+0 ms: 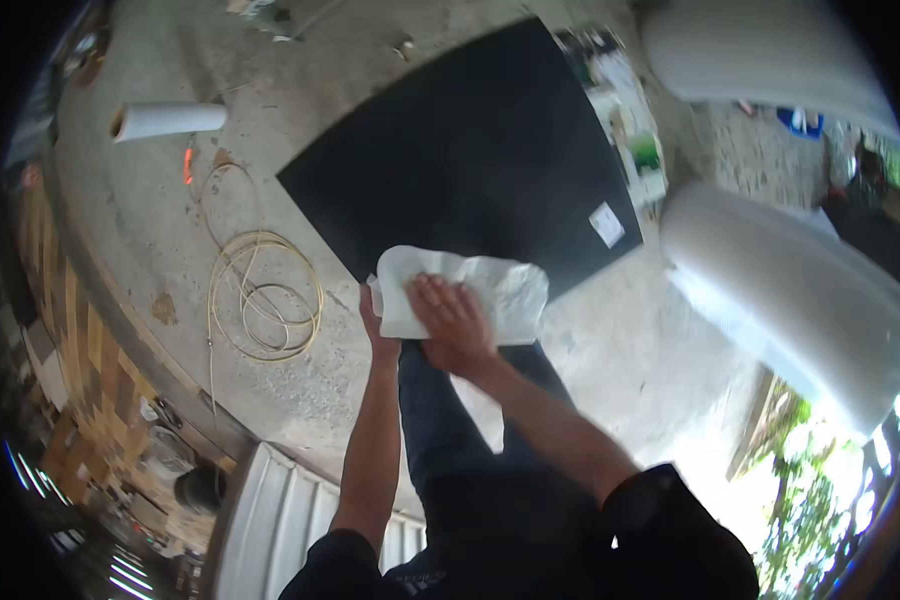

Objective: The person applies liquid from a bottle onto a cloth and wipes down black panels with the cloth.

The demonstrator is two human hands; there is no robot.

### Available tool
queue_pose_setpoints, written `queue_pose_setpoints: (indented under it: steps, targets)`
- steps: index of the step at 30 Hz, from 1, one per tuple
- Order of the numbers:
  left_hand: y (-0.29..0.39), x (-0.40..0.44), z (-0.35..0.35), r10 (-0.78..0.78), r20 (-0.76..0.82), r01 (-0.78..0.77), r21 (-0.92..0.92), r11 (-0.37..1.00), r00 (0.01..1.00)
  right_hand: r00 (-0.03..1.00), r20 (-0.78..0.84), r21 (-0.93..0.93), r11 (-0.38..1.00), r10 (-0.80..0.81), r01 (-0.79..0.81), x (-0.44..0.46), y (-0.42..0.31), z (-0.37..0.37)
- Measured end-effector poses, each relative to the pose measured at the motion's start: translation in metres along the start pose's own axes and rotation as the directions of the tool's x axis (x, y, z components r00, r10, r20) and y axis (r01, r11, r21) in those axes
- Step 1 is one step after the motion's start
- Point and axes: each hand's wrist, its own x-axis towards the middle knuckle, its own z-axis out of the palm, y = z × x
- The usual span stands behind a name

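A white, slightly crinkled sheet-like piece (515,295) is in front of my legs, over the near edge of a large black panel (460,140). Whether it wraps something inside, I cannot make out. My left hand (374,318) grips its left edge, with most of the fingers hidden behind it. Flat on its face lies my right hand (452,318), fingers stretched out. The black panel bears a small white label (606,225) near its right corner.
Large rolls of whitish wrap, one upper (770,50) and one lower (790,300), stand at the right. Coiled yellowish hose (263,296) and a white roll (170,121) lie on the concrete floor at left. Printed boxes (625,130) sit beside the panel.
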Motion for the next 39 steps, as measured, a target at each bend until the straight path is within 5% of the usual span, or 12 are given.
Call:
queue_pose_setpoints:
  steps: [4,8,12,19,24,27,29,31,33,35,37,39]
  targets:
    - [0.045,-0.001,0.035,-0.119,-0.125,0.12,0.0,0.993,0.985,0.979,0.071,-0.113,0.976,0.193,-0.184,0.002,0.066,-0.049]
    - [0.023,0.002,0.024,-0.045,-0.177,0.06,0.083,0.995,0.983,0.893,-0.419,-0.019,0.982,0.164,-0.189,0.134,0.094,-0.096]
    - [0.03,0.004,0.019,0.005,-0.129,0.024,0.223,0.974,0.992,0.757,-0.601,0.072,0.961,0.255,-0.266,0.19,0.09,-0.106]
    - [0.041,0.002,0.025,0.038,-0.144,0.015,0.347,0.938,0.989,0.846,-0.336,0.156,0.911,0.413,-0.382,0.035,0.127,-0.089]
    - [0.041,-0.001,0.02,0.036,-0.137,0.021,0.396,0.918,0.99,0.622,-0.491,0.191,0.772,0.61,-0.606,-0.018,0.191,-0.119]
    - [0.045,0.005,0.031,0.066,-0.12,-0.002,0.467,0.884,0.991,0.564,-0.478,0.378,0.738,0.673,-0.559,-0.082,0.175,-0.074]
    - [0.06,-0.006,0.042,0.131,-0.108,-0.05,0.555,0.83,0.985,0.422,-0.097,0.832,0.306,0.901,-0.463,-0.132,0.159,-0.037]
    - [0.069,-0.01,0.057,0.305,-0.156,-0.119,0.687,0.717,0.939,0.214,0.018,0.84,0.101,0.977,-0.534,-0.165,0.146,-0.024]
    - [0.083,-0.015,0.077,0.485,-0.165,-0.169,0.802,0.572,0.859,0.145,-0.063,0.869,0.126,0.987,-0.478,-0.179,0.156,-0.017]
    - [0.109,-0.021,0.109,0.712,0.339,-0.501,0.865,0.021,0.615,0.153,-0.217,0.825,0.265,0.964,-0.5,-0.172,0.175,-0.024]
    - [0.12,-0.027,0.144,0.385,0.447,-0.563,0.778,0.278,0.807,0.218,-0.233,0.833,0.31,0.948,-0.458,-0.168,0.19,-0.035]
    - [0.123,-0.029,0.205,0.31,0.738,-0.8,0.56,0.215,0.6,0.271,-0.167,0.843,0.28,0.948,-0.46,-0.163,0.196,-0.036]
